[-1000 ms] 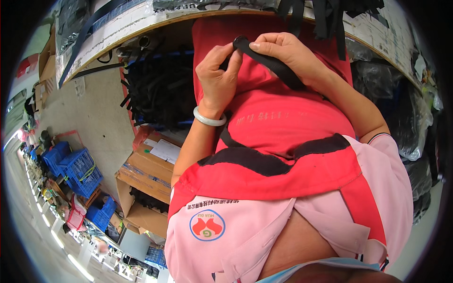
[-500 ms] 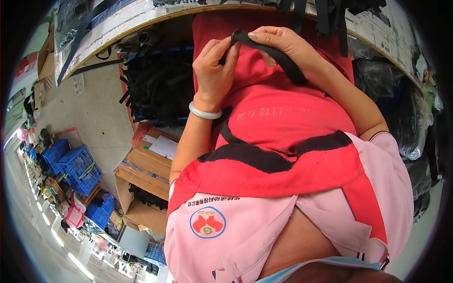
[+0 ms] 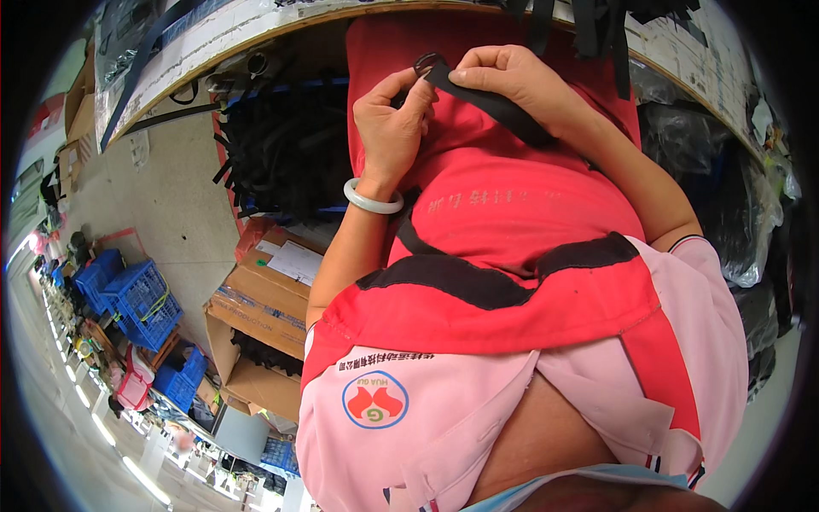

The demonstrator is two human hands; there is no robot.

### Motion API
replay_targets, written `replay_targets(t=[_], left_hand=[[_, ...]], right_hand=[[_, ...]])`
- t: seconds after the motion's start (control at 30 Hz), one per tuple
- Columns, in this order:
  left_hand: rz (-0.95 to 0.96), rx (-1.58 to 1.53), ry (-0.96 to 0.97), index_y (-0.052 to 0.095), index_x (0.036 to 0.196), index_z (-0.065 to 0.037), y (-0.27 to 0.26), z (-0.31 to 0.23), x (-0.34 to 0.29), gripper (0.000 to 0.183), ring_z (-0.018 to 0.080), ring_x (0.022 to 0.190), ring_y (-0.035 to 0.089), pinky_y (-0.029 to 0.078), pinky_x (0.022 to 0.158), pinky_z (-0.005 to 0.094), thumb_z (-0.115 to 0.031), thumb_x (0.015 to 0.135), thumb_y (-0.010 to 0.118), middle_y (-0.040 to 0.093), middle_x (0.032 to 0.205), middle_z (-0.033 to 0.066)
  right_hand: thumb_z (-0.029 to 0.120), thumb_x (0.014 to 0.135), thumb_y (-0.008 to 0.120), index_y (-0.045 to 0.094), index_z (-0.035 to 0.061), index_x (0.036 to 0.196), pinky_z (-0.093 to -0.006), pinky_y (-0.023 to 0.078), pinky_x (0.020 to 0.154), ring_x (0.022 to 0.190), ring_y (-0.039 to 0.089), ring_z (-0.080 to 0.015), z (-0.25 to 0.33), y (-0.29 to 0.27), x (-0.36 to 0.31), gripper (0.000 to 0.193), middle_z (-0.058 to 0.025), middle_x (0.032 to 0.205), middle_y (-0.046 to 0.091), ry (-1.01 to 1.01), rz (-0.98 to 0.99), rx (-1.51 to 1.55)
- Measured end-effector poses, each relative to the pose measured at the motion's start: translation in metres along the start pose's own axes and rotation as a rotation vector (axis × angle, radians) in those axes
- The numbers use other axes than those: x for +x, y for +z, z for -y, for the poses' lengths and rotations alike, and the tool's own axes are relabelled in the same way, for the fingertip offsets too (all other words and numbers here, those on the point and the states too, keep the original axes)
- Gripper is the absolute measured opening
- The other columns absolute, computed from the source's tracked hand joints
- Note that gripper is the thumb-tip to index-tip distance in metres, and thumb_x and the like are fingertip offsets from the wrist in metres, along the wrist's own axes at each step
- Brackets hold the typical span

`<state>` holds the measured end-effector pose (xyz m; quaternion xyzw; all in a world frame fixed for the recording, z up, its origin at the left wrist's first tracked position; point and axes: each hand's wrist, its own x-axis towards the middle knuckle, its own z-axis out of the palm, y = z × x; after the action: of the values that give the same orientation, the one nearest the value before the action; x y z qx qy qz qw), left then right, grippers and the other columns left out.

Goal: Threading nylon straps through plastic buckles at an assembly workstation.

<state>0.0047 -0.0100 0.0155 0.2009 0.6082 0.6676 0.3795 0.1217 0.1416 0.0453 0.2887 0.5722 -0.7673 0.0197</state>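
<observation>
A black webbing strap (image 3: 499,108) runs between my two hands, over the red apron (image 3: 512,196) on my lap. At its left end a small dark loop or ring (image 3: 426,61) sticks up; its exact kind is hard to make out. My left hand (image 3: 392,119), with a pale bangle on its wrist, pinches that end between thumb and fingers. On the strap just right of the loop, my right hand (image 3: 516,81) grips with thumb and forefinger. From there the strap hangs down under the right palm, where its tail is hidden.
A worktable edge (image 3: 281,30) curves across the top, with black straps (image 3: 597,34) hanging over it. Below it on the left lies a heap of black straps (image 3: 281,145). A cardboard box (image 3: 264,307) stands at my left, blue crates (image 3: 141,303) beyond. Plastic bags (image 3: 725,205) lie right.
The loop end now stands clearer above my left fingertips. My right thumb and forefinger have shifted slightly along the strap, and the strap lies flatter between the hands.
</observation>
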Motion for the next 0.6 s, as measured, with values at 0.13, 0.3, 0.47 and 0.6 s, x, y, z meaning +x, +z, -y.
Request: replay_targets(t=[0.13,0.3,0.47,0.6], left_hand=[[0.013,0.146,0.132,0.068,0.096,0.003,-0.001,0.011,0.001,0.012,0.0037,0.051,0.048,0.036,0.045,0.0181,-0.007,0.090,0.065,0.062,0.071,0.0006],[-0.005,0.436,0.497,0.069,0.095,0.002,-0.002,0.016,0.007,0.012,0.0086,0.060,0.053,0.042,0.055,0.0234,-0.003,0.083,0.070,0.063,0.071,0.0045],[-0.052,0.247,0.249,0.068,0.094,0.002,0.001,0.014,0.004,0.013,0.0125,0.059,0.054,0.042,0.054,0.0258,-0.002,0.082,0.070,0.060,0.069,0.0076],[-0.046,0.503,0.558,0.067,0.093,0.001,0.003,0.013,0.006,0.012,0.0193,0.058,0.056,0.043,0.053,0.0280,-0.001,0.081,0.070,0.059,0.068,0.0111]], right_hand=[[0.026,0.090,0.065,0.067,0.0067,0.089,-0.0172,0.037,0.047,0.053,0.048,-0.0019,-0.004,-0.001,0.004,0.019,0.0051,0.066,0.057,0.057,0.008,0.068],[0.027,0.091,0.064,0.066,0.0073,0.091,-0.0166,0.038,0.044,0.049,0.049,-0.0026,-0.013,-0.003,0.011,0.020,0.0048,0.064,0.056,0.017,0.057,0.188],[0.027,0.093,0.063,0.065,0.0065,0.093,-0.0169,0.038,0.046,0.051,0.048,-0.0037,-0.019,-0.002,0.015,0.020,0.0037,0.064,0.055,0.002,0.002,0.202],[0.026,0.095,0.059,0.062,0.0063,0.094,-0.0185,0.034,0.048,0.050,0.042,-0.0042,-0.019,0.001,0.013,0.020,0.0041,0.063,0.050,0.019,0.079,0.382]])
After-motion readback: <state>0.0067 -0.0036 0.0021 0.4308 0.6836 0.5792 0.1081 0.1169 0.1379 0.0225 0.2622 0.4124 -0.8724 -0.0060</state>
